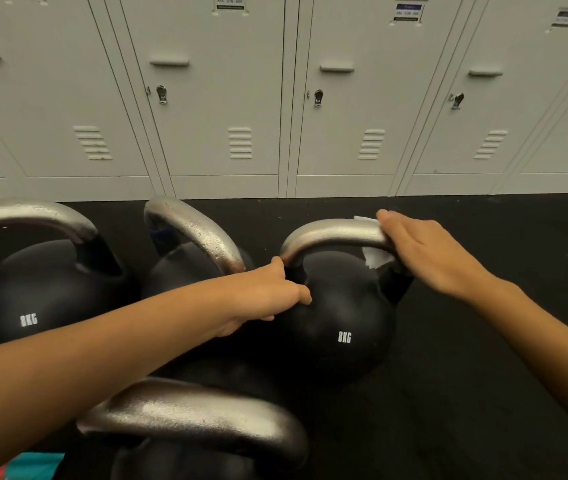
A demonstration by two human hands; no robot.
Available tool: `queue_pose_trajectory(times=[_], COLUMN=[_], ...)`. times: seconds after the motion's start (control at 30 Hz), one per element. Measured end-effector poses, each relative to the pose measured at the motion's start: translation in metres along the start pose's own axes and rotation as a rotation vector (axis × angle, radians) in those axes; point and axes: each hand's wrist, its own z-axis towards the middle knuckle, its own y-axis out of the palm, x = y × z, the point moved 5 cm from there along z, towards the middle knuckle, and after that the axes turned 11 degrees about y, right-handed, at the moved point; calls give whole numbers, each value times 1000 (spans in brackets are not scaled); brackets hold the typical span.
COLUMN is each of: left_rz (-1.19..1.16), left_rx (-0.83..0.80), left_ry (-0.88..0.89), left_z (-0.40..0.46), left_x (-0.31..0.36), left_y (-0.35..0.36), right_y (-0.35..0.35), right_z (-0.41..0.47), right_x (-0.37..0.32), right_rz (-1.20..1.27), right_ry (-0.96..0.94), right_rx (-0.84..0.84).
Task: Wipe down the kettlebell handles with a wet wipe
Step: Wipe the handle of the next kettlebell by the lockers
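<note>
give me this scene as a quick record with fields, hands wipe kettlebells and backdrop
left hand: grips the base of the handle, steadying the right kettlebell
right hand: presses the wet wipe around the handle's right end
kettlebells: four in view, two marked 8KG
middle handle: beaded with droplets
floor: black
backdrop: grey lockers

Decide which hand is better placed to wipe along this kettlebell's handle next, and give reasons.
The right hand: it already presses the wet wipe against the handle at its right end. The left hand holds no wipe and steadies the kettlebell at the handle's left base.
</note>
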Motion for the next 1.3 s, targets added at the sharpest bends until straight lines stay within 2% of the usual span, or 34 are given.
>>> queue_pose_trajectory(times=[0.1, 0.2, 0.3, 0.4, 0.63, 0.83, 0.9, 1.1, 1.3], left_rz=[35, 40, 25, 27, 17, 34, 42, 43, 47], left_rx=[6, 6, -13, -8, 10, 12, 19, 3, 11], left_ry=[-7, -3, -10, -9, -4, 13, 14, 14, 17], left_z=[3, 4, 4, 3, 4, 4, 4, 3, 4], left_x=[0, 0, -1, -3, -3, -3, -2, -1, -1], left_y=[2, 3, 4, 3, 1, 1, 1, 1, 2], right_y=[14, 37, 45, 39, 19, 30, 37, 71, 95], right_z=[-2, -3, -2, -1, -6, -18, -26, -44, -61], right_x=[-29, -46, -51, -40, -2, 44, 51, 77, 88], right_rz=[-342, -566, -624, -622, -305, 424, 565, 737, 749], right_ry=[-275, -389, -505, -512, -262, -12, 35, 120, 185], right_rx=[135, 223, 257, 228, 257, 106, 83, 70, 64])
